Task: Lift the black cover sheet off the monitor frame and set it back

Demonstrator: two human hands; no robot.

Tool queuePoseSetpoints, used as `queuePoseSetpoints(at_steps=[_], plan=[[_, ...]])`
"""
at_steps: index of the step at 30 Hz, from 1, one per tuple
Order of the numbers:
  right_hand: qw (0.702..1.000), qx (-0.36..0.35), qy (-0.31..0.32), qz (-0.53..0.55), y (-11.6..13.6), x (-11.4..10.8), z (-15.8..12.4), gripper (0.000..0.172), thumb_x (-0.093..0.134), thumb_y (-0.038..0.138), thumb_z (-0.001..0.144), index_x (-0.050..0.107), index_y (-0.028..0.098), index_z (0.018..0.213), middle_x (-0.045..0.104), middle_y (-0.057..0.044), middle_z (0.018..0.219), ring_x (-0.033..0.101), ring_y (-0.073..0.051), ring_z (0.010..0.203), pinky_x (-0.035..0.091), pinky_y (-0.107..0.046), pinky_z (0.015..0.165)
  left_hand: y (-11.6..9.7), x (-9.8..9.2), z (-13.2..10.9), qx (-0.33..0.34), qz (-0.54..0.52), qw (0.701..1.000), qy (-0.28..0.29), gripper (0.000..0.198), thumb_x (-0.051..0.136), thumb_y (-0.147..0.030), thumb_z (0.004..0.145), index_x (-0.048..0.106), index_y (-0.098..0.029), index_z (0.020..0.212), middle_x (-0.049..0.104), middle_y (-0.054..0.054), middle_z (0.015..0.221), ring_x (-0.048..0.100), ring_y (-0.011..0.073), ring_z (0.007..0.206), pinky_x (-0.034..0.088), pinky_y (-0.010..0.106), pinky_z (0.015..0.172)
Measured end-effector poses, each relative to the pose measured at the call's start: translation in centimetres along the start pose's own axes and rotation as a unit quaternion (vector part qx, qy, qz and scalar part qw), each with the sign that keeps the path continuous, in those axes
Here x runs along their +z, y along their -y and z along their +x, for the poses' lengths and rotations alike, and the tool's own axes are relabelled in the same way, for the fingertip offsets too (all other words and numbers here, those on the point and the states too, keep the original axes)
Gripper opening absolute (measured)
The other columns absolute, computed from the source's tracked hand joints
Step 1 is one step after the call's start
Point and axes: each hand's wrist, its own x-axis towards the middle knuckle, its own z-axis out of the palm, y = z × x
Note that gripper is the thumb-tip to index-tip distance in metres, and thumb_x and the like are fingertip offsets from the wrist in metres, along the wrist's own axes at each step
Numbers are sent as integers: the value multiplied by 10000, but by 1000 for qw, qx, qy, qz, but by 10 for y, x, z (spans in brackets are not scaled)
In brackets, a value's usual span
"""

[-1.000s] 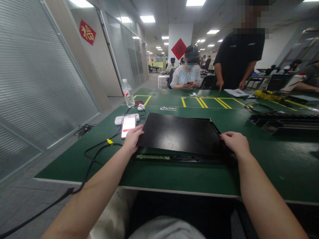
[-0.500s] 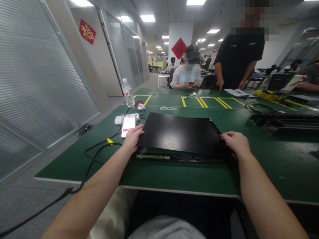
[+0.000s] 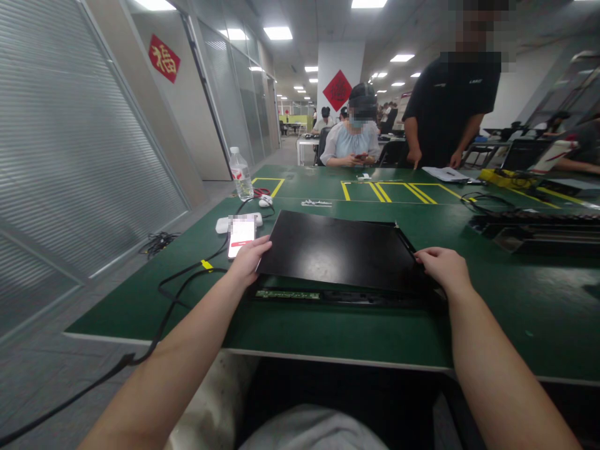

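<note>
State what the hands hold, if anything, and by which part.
The black panel, by its left edge in the left hand; the right hand is at its right edge, grip unclear.

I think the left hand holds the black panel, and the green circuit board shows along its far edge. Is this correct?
Not the far edge: the head view shows the green circuit board along the near edge of the black panel. The left hand holds it.

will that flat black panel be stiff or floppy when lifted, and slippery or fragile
The black panel is probably fairly stiff, since its near edge runs almost straight. It may be slippery, as its surface looks smooth and reflects light. Being broad and thin, it could be fragile if twisted.
</note>
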Motion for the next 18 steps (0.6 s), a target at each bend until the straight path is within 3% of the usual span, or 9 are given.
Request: queuePoseSetpoints(at_steps=[5, 10, 15, 18], plan=[[1000, 18, 7, -9, 7, -4, -5, 244, 655, 398, 786, 842, 249, 835, 802, -79, 850, 702, -258, 708, 528, -380, 741, 0, 1, -1, 12, 13, 1000, -13, 384, 794, -57, 735, 830, -122, 1111, 859, 127, 970, 827, 279, 952, 662, 340, 829], [999, 34, 19, 3, 10, -5, -5, 242, 655, 390, 784, 839, 244, 841, 808, -74, 862, 701, -256, 702, 510, -379, 726, 0, -4, 2, 49, 23, 998, -12, 389, 876, -118, 670, 840, -140, 1057, 854, 133, 1031, 801, 306, 1071, 633, 403, 967], [1000, 21, 3, 11, 8, -4, -4, 225, 667, 403, 758, 827, 253, 809, 805, -73, 825, 699, -265, 697, 514, -383, 708, 1, -8, 5, 116, 87, 989, -25, 293, 912, -134, 595, 842, -172, 876, 778, 154, 1355, 691, 364, 1330, 520, 451, 1158], [1000, 22, 4, 18, 5, -2, -3, 228, 663, 412, 757, 824, 258, 804, 807, -70, 829, 701, -268, 700, 518, -389, 712, 3, -10, 5, 117, 146, 982, -37, 236, 882, -107, 596, 832, -180, 816, 696, 157, 1502, 628, 385, 1413, 467, 459, 1205]])
